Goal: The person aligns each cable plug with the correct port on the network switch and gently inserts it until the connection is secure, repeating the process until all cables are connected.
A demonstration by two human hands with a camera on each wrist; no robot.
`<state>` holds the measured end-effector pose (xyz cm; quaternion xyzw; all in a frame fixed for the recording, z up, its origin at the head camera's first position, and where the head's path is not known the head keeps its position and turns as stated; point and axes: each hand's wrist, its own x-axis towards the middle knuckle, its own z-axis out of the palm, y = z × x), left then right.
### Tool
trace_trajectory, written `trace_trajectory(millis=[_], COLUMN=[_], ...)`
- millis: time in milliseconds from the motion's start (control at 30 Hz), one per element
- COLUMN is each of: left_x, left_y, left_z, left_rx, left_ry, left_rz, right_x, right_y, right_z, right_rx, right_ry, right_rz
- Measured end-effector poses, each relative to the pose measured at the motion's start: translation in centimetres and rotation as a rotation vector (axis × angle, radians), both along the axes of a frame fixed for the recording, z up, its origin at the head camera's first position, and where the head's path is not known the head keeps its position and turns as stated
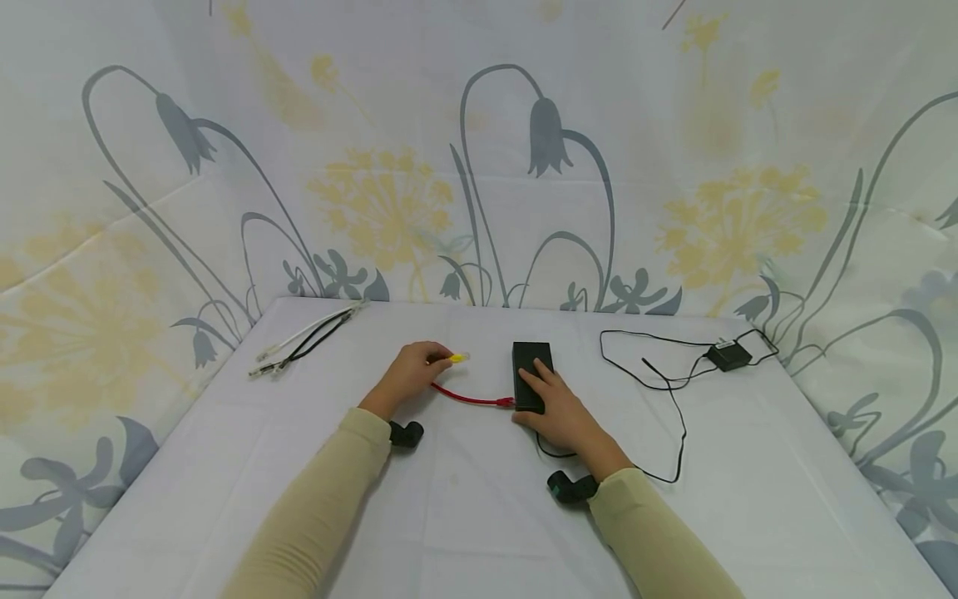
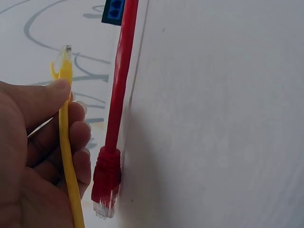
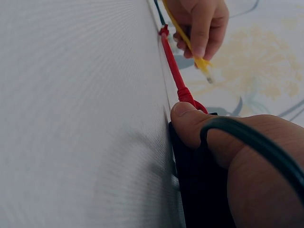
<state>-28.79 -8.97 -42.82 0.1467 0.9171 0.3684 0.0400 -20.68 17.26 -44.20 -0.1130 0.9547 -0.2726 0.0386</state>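
My left hand [image 1: 413, 373] pinches a yellow network cable [image 2: 67, 137] just behind its clear plug, which points right toward a black network switch [image 1: 531, 353]. Over the switch lies my right hand [image 1: 557, 409], fingers across its top and thumb [image 3: 187, 116] along its near edge. One end of a red network cable [image 1: 471, 401] meets the switch's left side. The cable's other plug [image 2: 107, 180] hangs free close to my left hand, and that end is hidden behind the hand in the head view. Blue ports [image 2: 114, 8] show at the top of the left wrist view.
A thin black power lead [image 1: 683, 441] runs from the switch to a black power adapter [image 1: 728, 355] at the back right, in loose loops. Several black and white network cables [image 1: 307, 341] lie at the back left of the white table [image 1: 479, 532]. Patterned cloth hangs behind.
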Motion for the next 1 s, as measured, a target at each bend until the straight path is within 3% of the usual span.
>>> trace_trajectory(millis=[433, 667, 1000], left_x=[0.7, 1.1, 1.6], left_y=[1.5, 2.1, 2.9], left_z=[0.3, 0.3, 0.4], left_rx=[-0.069, -0.076, -0.121], left_ry=[0.036, -0.009, -0.012], left_rz=[-0.067, -0.078, -0.103], right_x=[0.0, 0.1, -0.2], right_y=[-0.1, -0.1, -0.1], right_z=[0.0, 0.2, 0.0], right_rx=[0.013, 0.019, 0.031], right_ry=[-0.003, -0.008, -0.015], right_rz=[-0.006, -0.009, -0.024])
